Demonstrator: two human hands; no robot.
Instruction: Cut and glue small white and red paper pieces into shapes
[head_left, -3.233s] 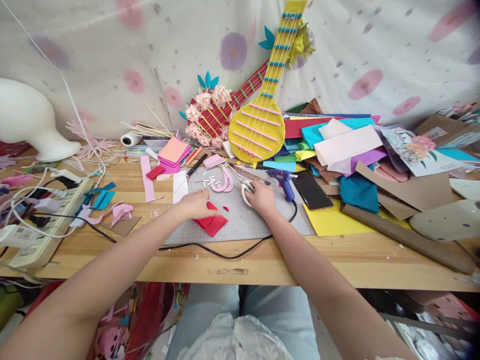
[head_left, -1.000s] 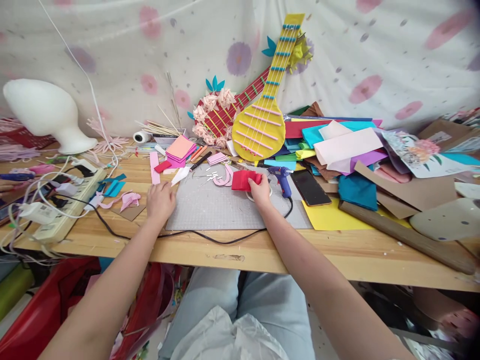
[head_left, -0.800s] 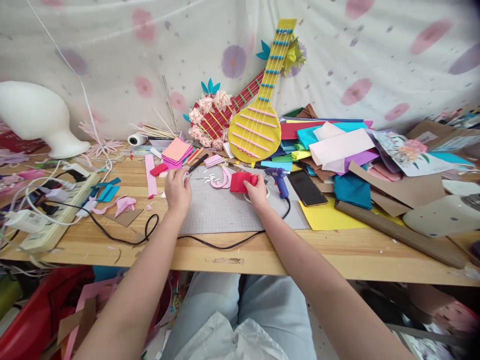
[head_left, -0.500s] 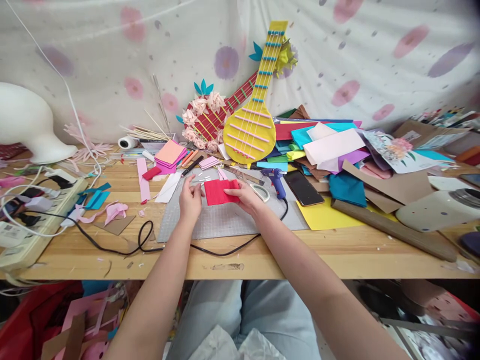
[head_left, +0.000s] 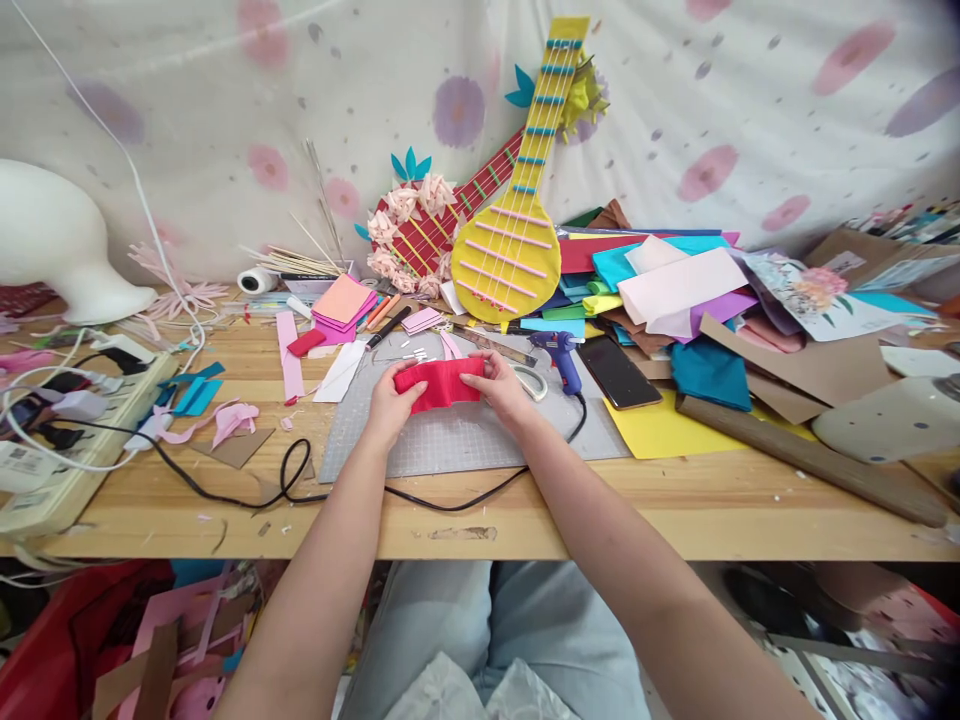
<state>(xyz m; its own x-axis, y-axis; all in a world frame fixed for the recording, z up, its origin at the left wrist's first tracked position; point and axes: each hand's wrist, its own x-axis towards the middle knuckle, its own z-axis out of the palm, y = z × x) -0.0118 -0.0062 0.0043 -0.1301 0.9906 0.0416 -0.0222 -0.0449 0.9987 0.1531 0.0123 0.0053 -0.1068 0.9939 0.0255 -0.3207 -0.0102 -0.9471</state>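
A piece of red crepe paper (head_left: pixel 442 385) is held up over the grey cutting mat (head_left: pixel 450 446). My left hand (head_left: pixel 390 402) pinches its left end, thumb on the near face. At its right end my right hand (head_left: pixel 496 388) grips it between thumb and fingers. Past my right hand lie scissors (head_left: pixel 531 382) with a pale handle, partly covered by the hand. A blue hot glue gun (head_left: pixel 562 362) rests on the mat further right. Small white sticks (head_left: pixel 415 354) lie just behind the red paper.
Two paper-covered lutes, one yellow (head_left: pixel 506 255) and one red (head_left: pixel 420 240), lean at the back. A phone (head_left: pixel 619 372) and a heap of coloured paper (head_left: pixel 690 290) lie to the right. A black cable (head_left: pixel 450 507) crosses the front. At left sits a power strip (head_left: pixel 97 440).
My left hand has come to the red crepe paper and taken hold of its left end. The paper now spans between both hands. The view has shifted slightly.
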